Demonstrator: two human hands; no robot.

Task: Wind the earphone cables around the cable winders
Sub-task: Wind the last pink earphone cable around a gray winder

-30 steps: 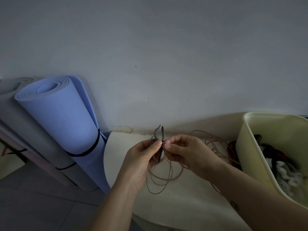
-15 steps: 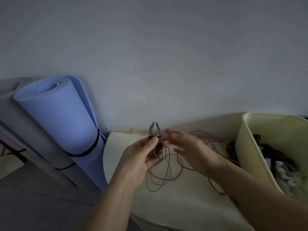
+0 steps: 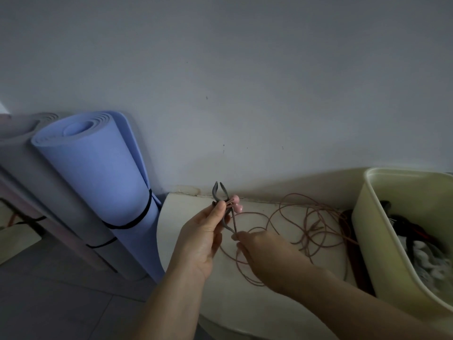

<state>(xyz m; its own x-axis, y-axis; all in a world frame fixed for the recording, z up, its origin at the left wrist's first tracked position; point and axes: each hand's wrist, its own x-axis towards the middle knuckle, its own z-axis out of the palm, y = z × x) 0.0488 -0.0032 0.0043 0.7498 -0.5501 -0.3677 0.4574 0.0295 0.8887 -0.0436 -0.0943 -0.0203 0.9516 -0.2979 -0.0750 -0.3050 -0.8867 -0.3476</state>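
Left hand [image 3: 201, 239] pinches the winder [image 3: 216, 192]; right hand [image 3: 264, 256] has dropped lower, pinching the cable [image 3: 305, 227], probably starting a wrap.

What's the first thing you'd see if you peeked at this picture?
In the middle, the left hand holds up a grey cable winder with pink earbuds beside it, and the right hand pinches the pink cable just below. Its loose loops sprawl over the table, and a big blue rolled mat leans on the wall at left.
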